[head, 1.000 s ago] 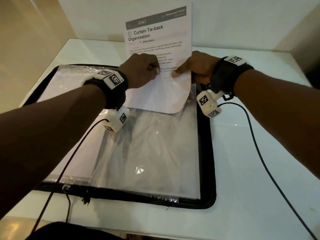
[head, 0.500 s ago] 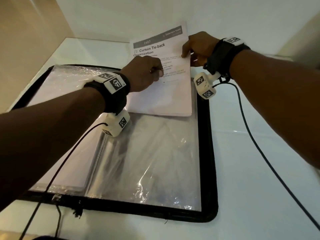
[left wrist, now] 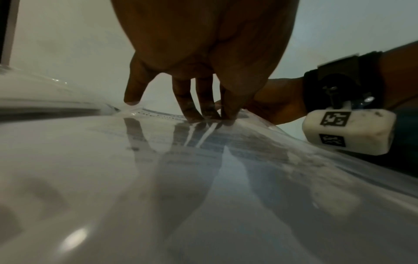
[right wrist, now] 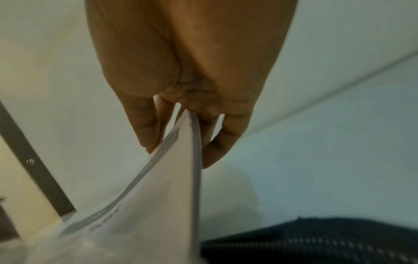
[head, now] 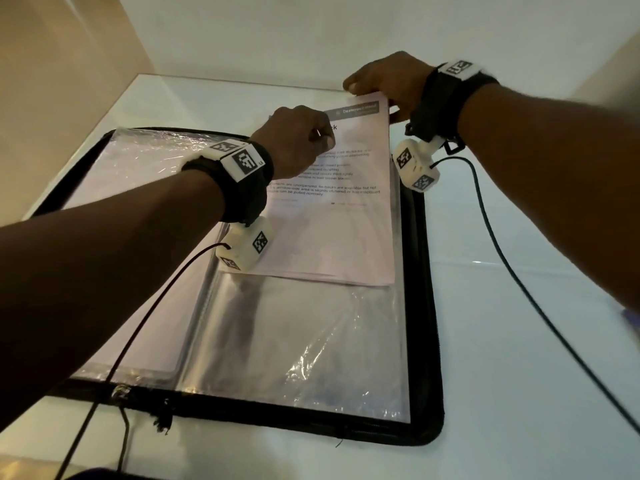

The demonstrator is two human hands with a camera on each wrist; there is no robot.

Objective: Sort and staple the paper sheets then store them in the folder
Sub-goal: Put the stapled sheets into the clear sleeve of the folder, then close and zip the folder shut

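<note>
A black zip folder (head: 430, 306) lies open on the white table, with clear plastic sleeves (head: 304, 341) on both sides. The printed paper sheets (head: 346, 233) sit partway inside the right sleeve, their lower edge about halfway down it. My right hand (head: 381, 79) pinches the sheets' top right corner, thumb on the printed face (right wrist: 158, 196) and fingers (right wrist: 217, 148) behind. My left hand (head: 301, 140) is over the upper left of the sheets; its fingertips (left wrist: 203, 112) and thumb pinch the sleeve film (left wrist: 181, 160) at its opening.
The folder's left side holds a white sheet under its plastic sleeve (head: 131, 237). Wrist camera cables (head: 519, 278) trail over the table on the right and over the folder's near edge. A wall runs along the table's back and a beige panel stands at the left.
The sheets have gone from upright above the folder to lying flat and deeper in the right sleeve. My right hand shifted from the sheets' middle to their top corner.
</note>
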